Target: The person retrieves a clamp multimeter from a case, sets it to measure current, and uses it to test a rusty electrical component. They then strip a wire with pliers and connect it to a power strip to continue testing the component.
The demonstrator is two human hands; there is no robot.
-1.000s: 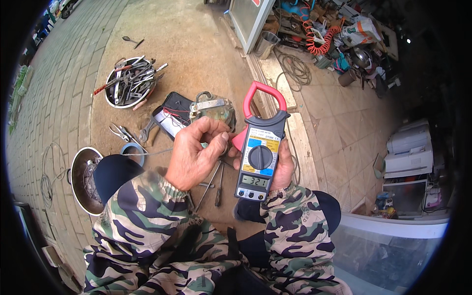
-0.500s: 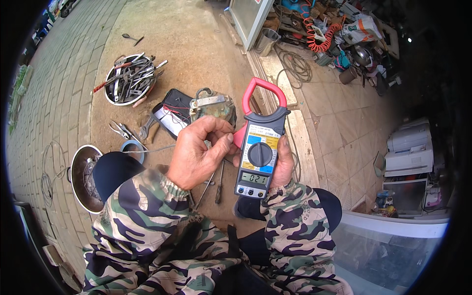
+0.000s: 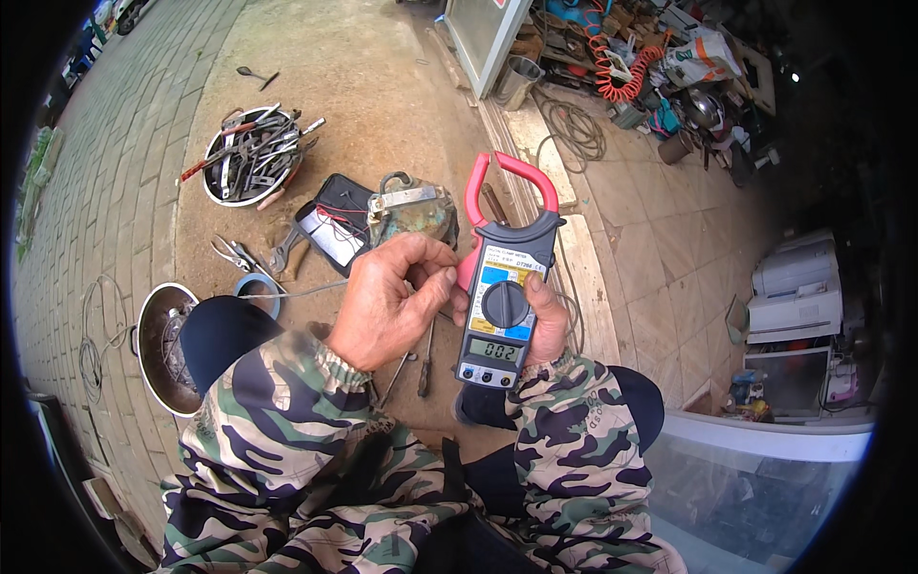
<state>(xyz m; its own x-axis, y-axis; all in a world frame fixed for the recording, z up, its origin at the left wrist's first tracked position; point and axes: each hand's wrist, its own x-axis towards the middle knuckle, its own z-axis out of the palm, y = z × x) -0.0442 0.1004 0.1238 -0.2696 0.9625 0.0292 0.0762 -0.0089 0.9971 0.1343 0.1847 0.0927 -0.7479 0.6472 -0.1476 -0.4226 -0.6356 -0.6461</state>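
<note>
My right hand (image 3: 545,320) grips a clamp meter (image 3: 505,301) upright in front of me, thumb along the right edge. The meter has a dark grey body, a round dial, a lit display at the bottom and red jaws whose tips stand apart. My left hand (image 3: 392,298) is closed, thumb and forefinger pinched at the red lever on the meter's left side; its fingertips partly hide the lever. Behind the hands is a worn, greenish motor-like unit (image 3: 421,218) with a metal strap. Next to it an unzipped black case (image 3: 335,206) holds red leads and white paper.
A basin of hand tools (image 3: 234,201) stands at the far left, with pliers (image 3: 232,253) and a roll of tape (image 3: 256,287) nearer. A metal bowl (image 3: 153,373) sits beside my left knee. Coiled cable (image 3: 579,134) and clutter lie at the right, near a glass door (image 3: 483,38).
The meter's red jaws have parted at the top, and the lever has moved inward. The display reading has changed. My right thumb has shifted onto the meter's face.
</note>
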